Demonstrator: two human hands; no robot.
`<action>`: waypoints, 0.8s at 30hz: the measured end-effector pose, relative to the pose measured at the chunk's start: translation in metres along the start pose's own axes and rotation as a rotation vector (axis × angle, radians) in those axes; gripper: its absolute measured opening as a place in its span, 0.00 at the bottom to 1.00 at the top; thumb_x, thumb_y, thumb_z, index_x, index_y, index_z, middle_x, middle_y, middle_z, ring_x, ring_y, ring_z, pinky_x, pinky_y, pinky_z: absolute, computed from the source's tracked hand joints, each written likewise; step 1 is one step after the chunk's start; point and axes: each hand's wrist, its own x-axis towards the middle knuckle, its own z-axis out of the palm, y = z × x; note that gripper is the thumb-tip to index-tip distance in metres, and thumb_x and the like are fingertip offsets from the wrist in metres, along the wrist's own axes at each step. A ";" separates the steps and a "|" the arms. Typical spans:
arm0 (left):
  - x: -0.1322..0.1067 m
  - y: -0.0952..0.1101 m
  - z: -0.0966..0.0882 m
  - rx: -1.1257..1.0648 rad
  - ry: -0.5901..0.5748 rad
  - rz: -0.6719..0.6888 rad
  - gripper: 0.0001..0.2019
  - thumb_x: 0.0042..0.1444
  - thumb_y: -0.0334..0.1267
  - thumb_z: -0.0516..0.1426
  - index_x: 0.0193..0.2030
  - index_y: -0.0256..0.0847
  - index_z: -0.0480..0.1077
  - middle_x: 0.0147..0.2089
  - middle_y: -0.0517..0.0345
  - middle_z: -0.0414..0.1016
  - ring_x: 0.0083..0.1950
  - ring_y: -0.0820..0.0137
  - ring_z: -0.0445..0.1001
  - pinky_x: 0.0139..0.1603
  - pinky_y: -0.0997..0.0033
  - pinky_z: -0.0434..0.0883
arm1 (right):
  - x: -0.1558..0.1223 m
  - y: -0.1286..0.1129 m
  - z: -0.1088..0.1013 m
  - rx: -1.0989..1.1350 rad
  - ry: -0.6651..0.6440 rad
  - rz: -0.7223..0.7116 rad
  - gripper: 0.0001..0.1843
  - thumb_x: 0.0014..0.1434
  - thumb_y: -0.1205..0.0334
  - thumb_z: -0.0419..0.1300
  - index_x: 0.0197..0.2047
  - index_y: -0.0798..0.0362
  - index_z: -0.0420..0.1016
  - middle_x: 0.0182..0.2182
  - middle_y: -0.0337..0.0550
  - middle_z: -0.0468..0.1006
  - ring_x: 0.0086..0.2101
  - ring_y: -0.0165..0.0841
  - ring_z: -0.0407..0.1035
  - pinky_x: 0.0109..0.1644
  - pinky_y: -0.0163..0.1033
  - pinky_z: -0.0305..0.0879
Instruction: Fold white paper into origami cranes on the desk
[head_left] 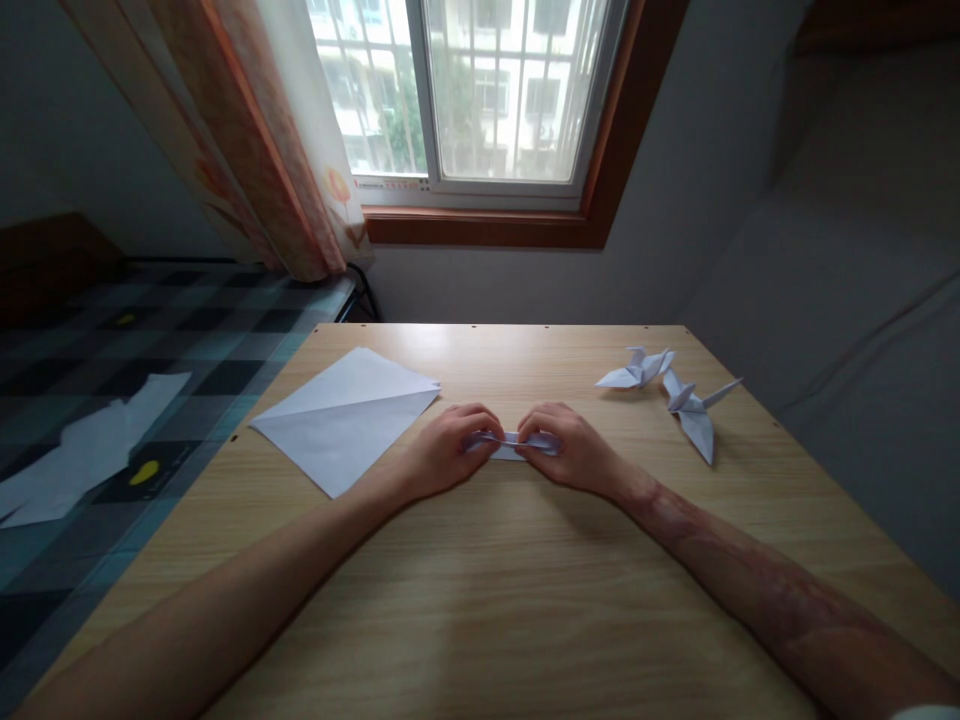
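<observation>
A small folded piece of white paper (511,453) lies between my two hands at the middle of the wooden table (480,600). My left hand (459,445) pinches its left end, fingers curled over the edge. On the other end, my right hand (562,445) grips in the same way, thumb and fingers closed. A raised layer of the paper stands up between the fingertips, and the hands hide much of its outline. Left of my left hand rests a square white sheet (352,420) with a diagonal crease. Two folded paper cranes, one farther back (637,370) and one nearer (694,412), sit at the right.
Beyond the table's back edge is a wall with a window (510,95). A checked bed (262,320) adjoins on the left, with white paper scraps (97,450) on it. An orange curtain (262,130) hangs above the bed.
</observation>
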 end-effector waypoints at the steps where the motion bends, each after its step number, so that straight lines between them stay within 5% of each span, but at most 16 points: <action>1: 0.000 0.001 0.000 0.021 0.015 -0.011 0.05 0.69 0.33 0.61 0.46 0.42 0.80 0.46 0.53 0.84 0.46 0.66 0.81 0.50 0.65 0.76 | 0.000 0.000 0.000 -0.028 0.012 -0.007 0.06 0.68 0.66 0.70 0.42 0.46 0.78 0.38 0.42 0.86 0.41 0.41 0.79 0.52 0.48 0.72; 6: 0.000 0.007 0.001 0.082 0.050 -0.055 0.05 0.69 0.39 0.66 0.49 0.44 0.80 0.44 0.56 0.86 0.46 0.63 0.82 0.52 0.62 0.75 | -0.003 0.000 0.003 -0.124 0.058 -0.092 0.04 0.71 0.63 0.69 0.46 0.45 0.78 0.36 0.39 0.86 0.38 0.40 0.78 0.59 0.52 0.71; 10: 0.002 0.009 0.000 0.029 0.058 -0.015 0.09 0.74 0.41 0.61 0.44 0.42 0.83 0.43 0.54 0.85 0.43 0.65 0.81 0.50 0.63 0.73 | -0.003 -0.003 0.001 -0.090 0.228 -0.076 0.10 0.70 0.62 0.71 0.52 0.43 0.76 0.46 0.45 0.86 0.46 0.45 0.80 0.61 0.56 0.73; 13: 0.003 0.010 0.000 -0.121 0.189 -0.177 0.11 0.73 0.45 0.63 0.45 0.41 0.83 0.44 0.53 0.85 0.44 0.65 0.80 0.47 0.65 0.74 | -0.001 -0.005 -0.003 -0.049 0.432 -0.005 0.18 0.67 0.59 0.73 0.54 0.44 0.72 0.53 0.51 0.81 0.53 0.50 0.76 0.60 0.59 0.74; 16: 0.005 0.008 0.004 -0.390 0.257 -0.377 0.15 0.69 0.52 0.65 0.45 0.40 0.80 0.40 0.55 0.84 0.40 0.66 0.80 0.40 0.69 0.74 | 0.000 -0.006 -0.006 -0.032 0.525 0.031 0.17 0.67 0.57 0.72 0.52 0.45 0.70 0.48 0.51 0.77 0.50 0.50 0.74 0.58 0.58 0.74; 19: 0.005 0.004 0.013 -0.645 0.255 -0.515 0.19 0.64 0.54 0.68 0.46 0.40 0.76 0.34 0.59 0.81 0.32 0.69 0.77 0.31 0.73 0.68 | 0.002 -0.010 -0.005 -0.005 0.519 0.046 0.13 0.68 0.57 0.71 0.49 0.45 0.71 0.46 0.50 0.76 0.48 0.48 0.74 0.56 0.56 0.74; 24: 0.004 0.005 0.024 -0.791 0.303 -0.515 0.17 0.59 0.47 0.71 0.43 0.40 0.72 0.35 0.62 0.80 0.35 0.71 0.77 0.37 0.73 0.71 | 0.004 -0.017 0.001 0.152 0.290 0.106 0.08 0.71 0.54 0.70 0.45 0.47 0.79 0.39 0.44 0.82 0.40 0.42 0.76 0.48 0.49 0.75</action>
